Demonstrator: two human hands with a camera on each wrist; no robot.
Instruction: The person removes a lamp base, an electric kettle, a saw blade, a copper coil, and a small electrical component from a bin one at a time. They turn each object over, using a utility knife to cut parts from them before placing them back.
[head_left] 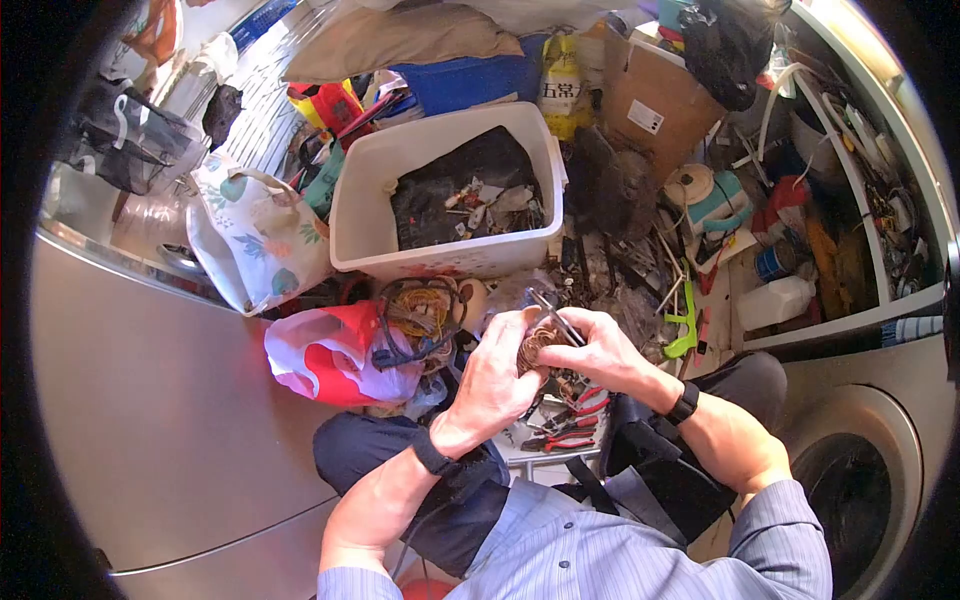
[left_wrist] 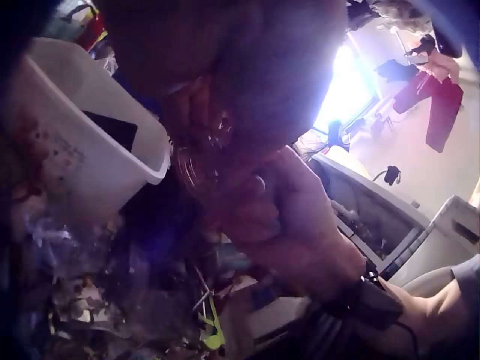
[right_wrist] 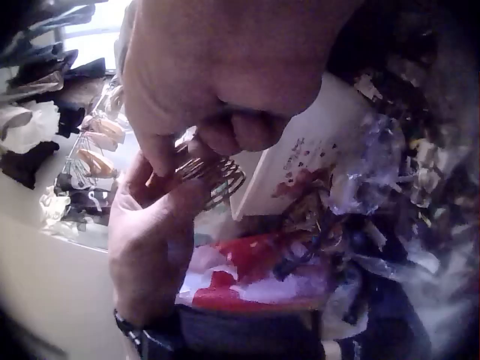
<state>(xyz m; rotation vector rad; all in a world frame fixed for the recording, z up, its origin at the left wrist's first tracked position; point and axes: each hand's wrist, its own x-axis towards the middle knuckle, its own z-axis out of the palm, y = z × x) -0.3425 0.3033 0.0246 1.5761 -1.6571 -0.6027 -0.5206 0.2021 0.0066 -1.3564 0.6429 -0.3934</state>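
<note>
A bundle of coiled copper-coloured wire is between the two hands, above the tools in front of the person. The left hand grips the coil from its left side, thumb and fingers round it. The right hand is curled at the coil's right, holding a slim metal tool that points up and left. In the right wrist view the coil's loops show between the left hand and the right hand. The left wrist view is dark, and the fingertips are partly hidden there.
A white bin with a black sheet and scraps stands ahead. A red and white bag and tangled wires lie to the left. Red-handled pliers lie below the hands. A green tool and clutter are at the right.
</note>
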